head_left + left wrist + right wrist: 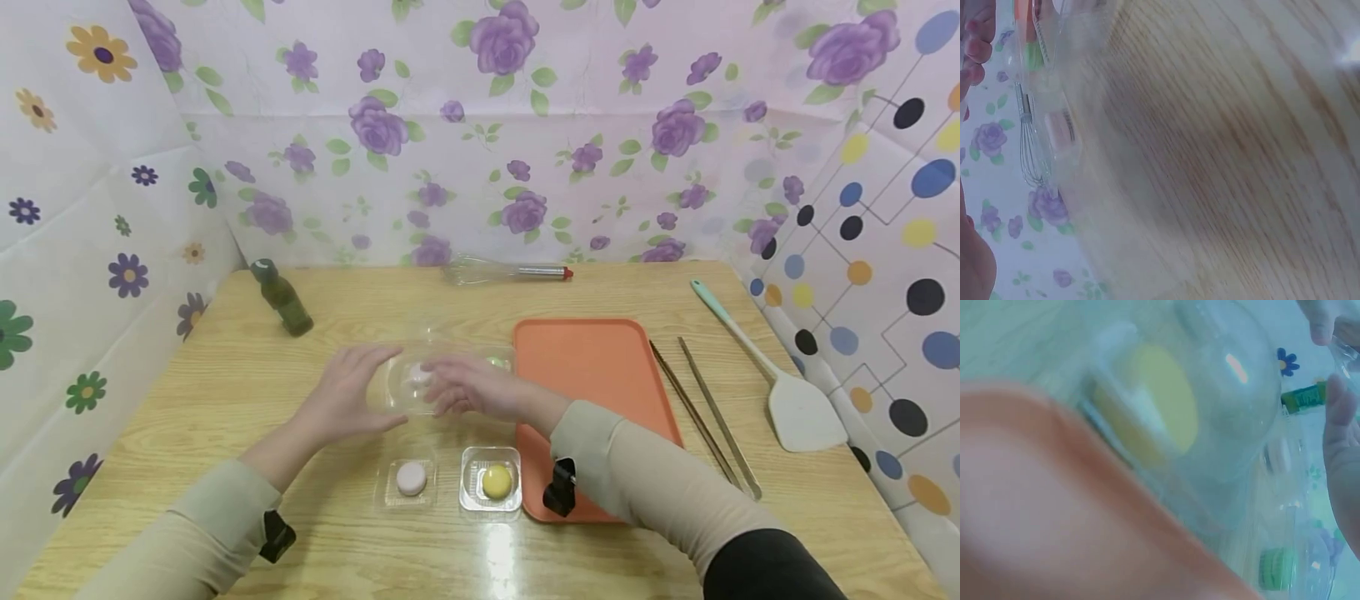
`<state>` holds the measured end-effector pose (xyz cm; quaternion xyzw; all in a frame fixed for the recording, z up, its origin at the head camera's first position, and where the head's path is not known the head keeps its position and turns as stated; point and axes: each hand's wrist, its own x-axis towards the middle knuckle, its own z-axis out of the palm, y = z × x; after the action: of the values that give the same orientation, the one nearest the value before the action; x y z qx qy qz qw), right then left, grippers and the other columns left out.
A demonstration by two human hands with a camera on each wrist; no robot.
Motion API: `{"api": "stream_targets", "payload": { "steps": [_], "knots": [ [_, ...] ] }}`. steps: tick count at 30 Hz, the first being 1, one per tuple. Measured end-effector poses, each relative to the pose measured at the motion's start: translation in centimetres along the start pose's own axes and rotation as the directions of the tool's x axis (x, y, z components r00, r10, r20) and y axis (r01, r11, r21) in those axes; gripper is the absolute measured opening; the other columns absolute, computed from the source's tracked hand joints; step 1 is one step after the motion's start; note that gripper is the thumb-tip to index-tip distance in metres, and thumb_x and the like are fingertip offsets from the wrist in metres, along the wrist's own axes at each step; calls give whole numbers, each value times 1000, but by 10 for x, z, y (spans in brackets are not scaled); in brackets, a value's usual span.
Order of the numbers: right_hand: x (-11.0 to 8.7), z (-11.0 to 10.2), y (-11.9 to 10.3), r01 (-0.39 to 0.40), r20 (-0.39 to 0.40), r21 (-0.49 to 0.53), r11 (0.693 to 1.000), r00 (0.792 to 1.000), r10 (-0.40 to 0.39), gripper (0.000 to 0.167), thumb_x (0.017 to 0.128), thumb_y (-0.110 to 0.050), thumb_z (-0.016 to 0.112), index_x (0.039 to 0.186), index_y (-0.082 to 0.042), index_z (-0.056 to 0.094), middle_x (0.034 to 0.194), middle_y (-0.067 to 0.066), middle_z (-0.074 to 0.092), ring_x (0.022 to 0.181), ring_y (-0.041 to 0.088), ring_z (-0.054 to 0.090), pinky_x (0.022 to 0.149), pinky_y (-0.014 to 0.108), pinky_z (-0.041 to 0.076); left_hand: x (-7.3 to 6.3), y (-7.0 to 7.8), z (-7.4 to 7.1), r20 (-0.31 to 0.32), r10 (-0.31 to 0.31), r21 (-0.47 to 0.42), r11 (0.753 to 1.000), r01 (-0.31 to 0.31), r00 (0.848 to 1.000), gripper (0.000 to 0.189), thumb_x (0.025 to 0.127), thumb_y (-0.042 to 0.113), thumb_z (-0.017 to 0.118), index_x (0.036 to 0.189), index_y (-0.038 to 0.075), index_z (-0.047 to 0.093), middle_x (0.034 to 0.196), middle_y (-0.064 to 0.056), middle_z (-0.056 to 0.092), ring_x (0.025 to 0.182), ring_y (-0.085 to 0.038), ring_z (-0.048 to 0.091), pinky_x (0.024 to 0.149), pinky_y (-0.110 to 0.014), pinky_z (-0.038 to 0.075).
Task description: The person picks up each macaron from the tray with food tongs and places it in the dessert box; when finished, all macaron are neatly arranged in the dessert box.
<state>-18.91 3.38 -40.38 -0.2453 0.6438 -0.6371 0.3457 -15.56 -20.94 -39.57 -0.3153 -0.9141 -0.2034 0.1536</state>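
My left hand reaches in from the left and holds the rim of a clear domed plastic lid between thumb and fingers. Facing it, my right hand grips the lid's other side with curled fingers; its fingertips show in the left wrist view. Below them at the back is a pale macaron, beside a green macaron partly behind my right hand. Nearer, a pale pink macaron sits in a clear tray, left of a yellow macaron under a clear dome.
An orange tray lies under my right forearm. Right of it are metal tongs and a white spatula. A whisk lies along the back edge, and a dark green bottle at the back left.
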Motion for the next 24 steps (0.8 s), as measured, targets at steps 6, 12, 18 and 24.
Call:
{"api": "stream_targets", "payload": {
  "steps": [6, 12, 18, 24],
  "knots": [
    [3, 2, 0, -91, 56, 171, 981, 995, 83, 62, 97, -49, 29, 138, -2, 38, 101, 15, 63, 87, 28, 62, 75, 31, 49, 2, -1, 3, -105, 157, 63, 986, -151, 982, 96, 51, 36, 88, 130, 1, 46, 124, -16, 52, 107, -31, 46, 88, -47, 37],
    [4, 1, 1, -128, 72, 218, 968, 991, 115, 61, 95, -45, 34, 137, -2, 37, 94, 16, 64, 78, 22, 63, 72, 29, 51, 2, -1, 6, -126, 208, 118, 974, -193, 970, 97, 49, 38, 89, 128, 0, 47, 121, -17, 53, 106, -32, 46, 88, -47, 36],
    [3, 1, 0, -153, 88, 222, 963, 987, 137, 61, 92, -45, 40, 137, -4, 39, 94, 16, 64, 79, 23, 63, 75, 30, 52, 3, 1, 6, -124, 223, 138, 969, -206, 967, 95, 49, 37, 89, 127, 0, 48, 120, -16, 53, 106, -33, 48, 88, -48, 37],
    [-1, 1, 3, -143, 78, 183, 973, 988, 131, 59, 91, -42, 42, 140, -8, 35, 101, 14, 60, 97, 32, 57, 90, 39, 47, -2, 5, 6, -3, 160, 150, 976, -158, 987, 94, 54, 40, 87, 129, 4, 45, 123, -13, 51, 109, -31, 47, 92, -50, 36]
  ]
}}
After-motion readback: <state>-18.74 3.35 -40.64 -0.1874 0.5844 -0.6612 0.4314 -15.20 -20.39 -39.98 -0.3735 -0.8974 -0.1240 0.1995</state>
